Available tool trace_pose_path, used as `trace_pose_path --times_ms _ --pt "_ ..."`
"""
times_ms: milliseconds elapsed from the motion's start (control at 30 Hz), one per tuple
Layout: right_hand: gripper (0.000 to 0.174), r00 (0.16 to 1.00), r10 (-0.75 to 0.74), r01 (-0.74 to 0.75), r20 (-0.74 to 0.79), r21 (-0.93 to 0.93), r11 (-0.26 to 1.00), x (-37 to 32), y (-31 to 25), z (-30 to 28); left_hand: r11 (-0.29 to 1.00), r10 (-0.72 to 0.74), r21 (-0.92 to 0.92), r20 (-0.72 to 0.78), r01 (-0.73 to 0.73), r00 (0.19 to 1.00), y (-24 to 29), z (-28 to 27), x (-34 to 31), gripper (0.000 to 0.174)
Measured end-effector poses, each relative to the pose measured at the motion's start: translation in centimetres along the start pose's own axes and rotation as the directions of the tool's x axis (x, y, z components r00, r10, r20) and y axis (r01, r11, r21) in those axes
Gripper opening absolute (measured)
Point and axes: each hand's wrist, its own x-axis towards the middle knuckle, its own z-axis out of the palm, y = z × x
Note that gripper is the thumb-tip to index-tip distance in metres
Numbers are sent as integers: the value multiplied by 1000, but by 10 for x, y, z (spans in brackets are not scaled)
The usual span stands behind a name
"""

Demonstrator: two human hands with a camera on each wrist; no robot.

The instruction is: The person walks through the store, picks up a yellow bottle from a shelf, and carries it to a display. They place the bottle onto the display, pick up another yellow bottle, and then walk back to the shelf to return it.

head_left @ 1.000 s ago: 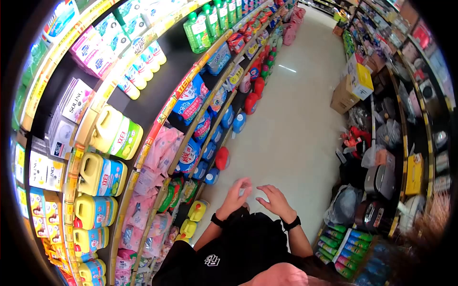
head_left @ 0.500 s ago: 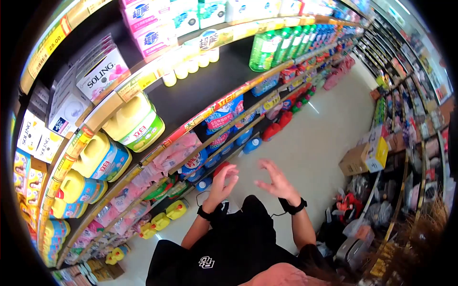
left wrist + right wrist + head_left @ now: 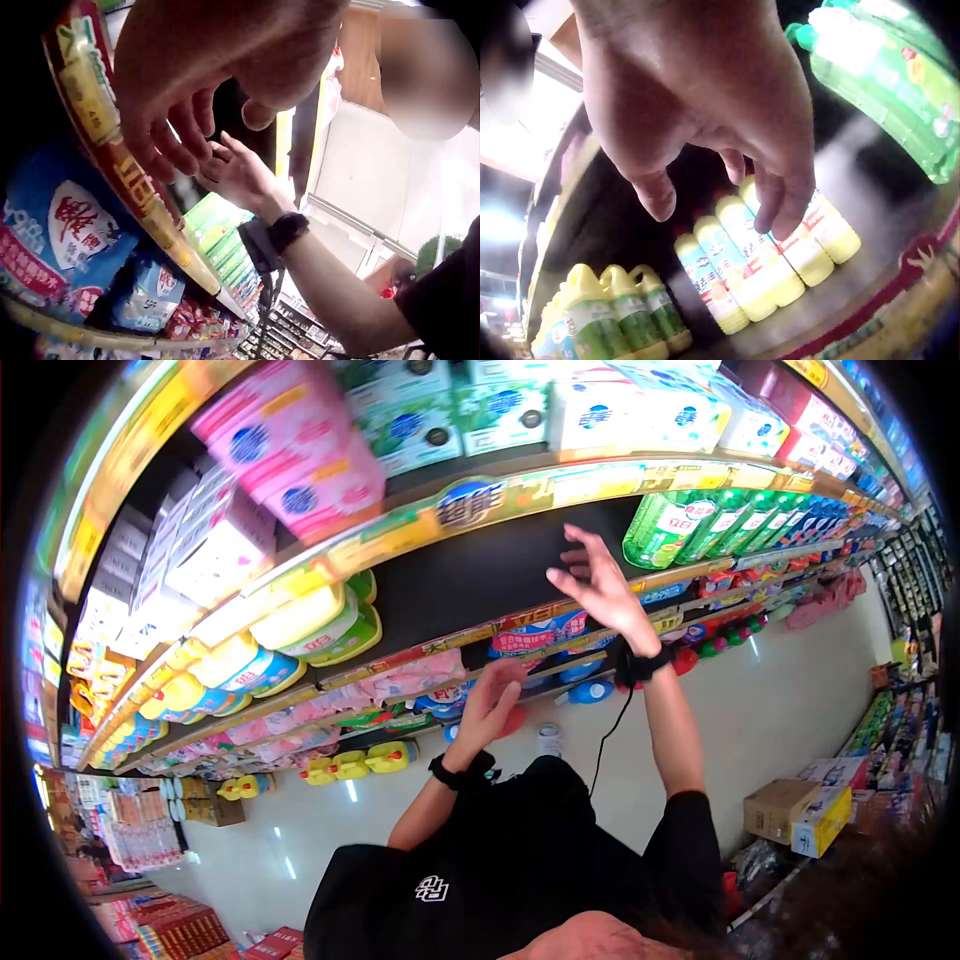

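My right hand (image 3: 605, 590) reaches up over the dark shelf (image 3: 470, 565) with its fingers spread and nothing in them. Just right of it stand green bottles (image 3: 672, 528) of dish soap. In the right wrist view, the fingers hang in front of a row of pale yellow bottles (image 3: 761, 270) with white and blue labels. Lower down, my left hand (image 3: 488, 705) hangs in front of the shelf edge with loosely bent fingers, holding nothing. Blue detergent bags (image 3: 71, 232) lie close below it in the left wrist view.
Big yellow jugs (image 3: 320, 625) line the shelf to the left. Above are pink boxes (image 3: 290, 450) and green-and-white boxes (image 3: 405, 425). Yellow bottles (image 3: 390, 756) stand low by the floor. A cardboard box (image 3: 780, 808) sits across the aisle, and a black cable (image 3: 607, 745) hangs from the right wrist.
The view has swung round from the aisle to face the shelf. My right hand has risen and moved out over the shelf, while my left stays lower, near the shelf front.
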Motion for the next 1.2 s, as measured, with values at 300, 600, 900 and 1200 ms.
trace_pose_path --times_ms 300,600,900,1200 --pt "54 992 -67 59 106 84 995 121 105 -26 969 217 149 -124 -198 968 26 51 165 35" --pt "47 996 -64 83 57 -456 886 154 110 -20 977 185 156 -272 -146 944 23 64 212 31" --pt "41 988 -150 138 49 -723 677 152 106 -11 964 204 236 -364 -121 909 6 59 215 38" --pt "41 999 -49 48 -15 -32 998 99 73 -20 671 465 740 -373 -45 803 0 71 191 65"
